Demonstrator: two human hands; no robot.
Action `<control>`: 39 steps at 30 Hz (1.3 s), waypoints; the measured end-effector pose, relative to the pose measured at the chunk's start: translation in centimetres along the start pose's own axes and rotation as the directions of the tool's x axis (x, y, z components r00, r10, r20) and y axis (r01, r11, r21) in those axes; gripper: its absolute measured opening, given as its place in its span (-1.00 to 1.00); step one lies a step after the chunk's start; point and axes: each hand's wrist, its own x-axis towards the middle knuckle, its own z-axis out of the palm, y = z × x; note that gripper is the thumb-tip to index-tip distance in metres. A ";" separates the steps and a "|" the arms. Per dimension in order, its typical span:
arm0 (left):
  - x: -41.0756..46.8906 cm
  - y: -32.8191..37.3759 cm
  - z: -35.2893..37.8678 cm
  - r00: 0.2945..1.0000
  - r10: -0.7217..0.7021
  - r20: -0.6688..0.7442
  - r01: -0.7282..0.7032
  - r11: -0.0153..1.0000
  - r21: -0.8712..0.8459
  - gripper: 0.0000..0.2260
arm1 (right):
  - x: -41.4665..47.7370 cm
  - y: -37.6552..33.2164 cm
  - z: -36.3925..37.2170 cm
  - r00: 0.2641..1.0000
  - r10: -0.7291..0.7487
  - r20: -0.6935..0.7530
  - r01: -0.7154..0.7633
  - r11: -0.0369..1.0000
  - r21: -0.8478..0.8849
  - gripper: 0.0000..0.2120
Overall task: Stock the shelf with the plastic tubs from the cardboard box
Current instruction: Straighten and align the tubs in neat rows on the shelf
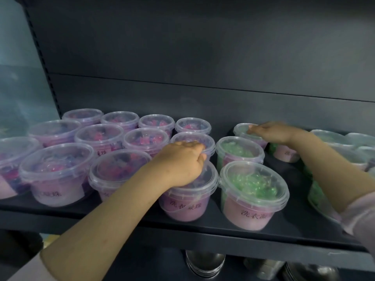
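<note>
Clear lidded plastic tubs stand in rows on a dark shelf (203, 227). My left hand (180, 163) lies on the front pink-and-purple tub (182, 205), its fingers curled over the far rim of the lid. My right hand (269, 132) reaches to the back and rests with fairly straight fingers on the lid of the rear green tub (240, 128). In front of that one stand two more green tubs, the middle one (239, 151) and the front one (253, 193). The cardboard box is not in view.
Several pink-and-purple tubs (99, 138) fill the left half of the shelf in rows. More green tubs (332, 138) crowd the right edge, partly behind my right forearm. Metal bowls (205, 260) sit on the shelf below. The shelf's dark back panel rises behind.
</note>
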 end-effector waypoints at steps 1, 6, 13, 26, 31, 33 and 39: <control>0.0 0.1 0.0 1.000 0.001 -0.001 -0.001 1.000 -0.002 -0.59 | 0.2 -0.1 0.2 1.000 -0.002 -0.022 0.002 1.000 0.012 -0.38; -0.1 0.3 0.0 1.000 0.001 -0.003 -0.001 1.000 -0.011 -0.59 | 1.1 -2.0 1.2 0.993 -0.085 0.082 0.081 0.995 0.059 -0.36; -0.1 0.2 0.1 1.000 0.003 0.001 -0.003 1.000 -0.011 -0.58 | 3.2 -3.9 2.3 0.987 -0.126 0.100 0.134 0.987 -0.085 -0.27; 0.1 -0.1 -0.1 1.000 0.018 0.004 -0.018 1.000 0.009 -0.59 | -3.4 -4.5 1.5 0.924 -0.354 -0.141 0.333 0.930 -0.155 -0.58; 0.3 -0.1 -0.1 1.000 0.008 0.005 -0.008 1.000 0.027 -0.60 | -4.8 -4.8 2.6 0.945 -0.328 -0.014 0.325 0.942 -0.085 -0.60; 0.3 -0.1 0.0 1.000 0.001 0.018 -0.002 1.000 0.031 -0.59 | -4.8 -5.1 2.6 0.953 -0.302 -0.036 0.300 0.952 -0.054 -0.60; 0.4 -0.2 -0.1 1.000 0.009 0.025 -0.010 1.000 0.026 -0.59 | -8.6 -5.5 2.1 0.939 -0.339 -0.057 0.335 0.939 -0.077 -0.61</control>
